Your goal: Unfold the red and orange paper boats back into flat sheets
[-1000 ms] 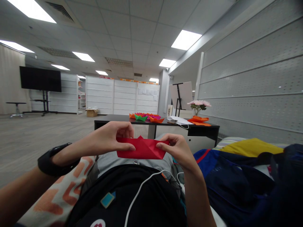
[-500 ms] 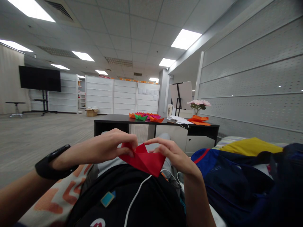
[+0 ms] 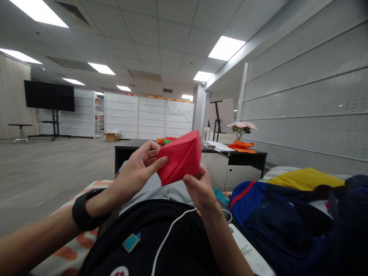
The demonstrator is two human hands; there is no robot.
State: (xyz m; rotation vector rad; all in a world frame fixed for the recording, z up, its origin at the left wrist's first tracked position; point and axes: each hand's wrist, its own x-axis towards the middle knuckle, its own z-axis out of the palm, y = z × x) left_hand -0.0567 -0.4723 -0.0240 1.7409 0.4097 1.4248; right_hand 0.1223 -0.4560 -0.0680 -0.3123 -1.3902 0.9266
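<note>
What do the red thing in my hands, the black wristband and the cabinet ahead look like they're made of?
Red folded piece: most likely matt paper, judging by its crisp creases and flat facets.
Wristband: probably rubber or plastic, dark and smooth, though fabric isn't ruled out.
Cabinet: perhaps laminated board, being flat, evenly coloured and straight-edged.

this looks like an open commercial room, part office and part shop, judging by the gridded tile ceiling (image 3: 174, 38) with its flush light panels (image 3: 227, 48), grey carpeted floor (image 3: 57, 165), white shop-style shelving panels (image 3: 121, 117), perforated wall panels (image 3: 310, 88), and a flat-screen tv (image 3: 49, 96) on a floor stand (image 3: 54, 128).
</note>
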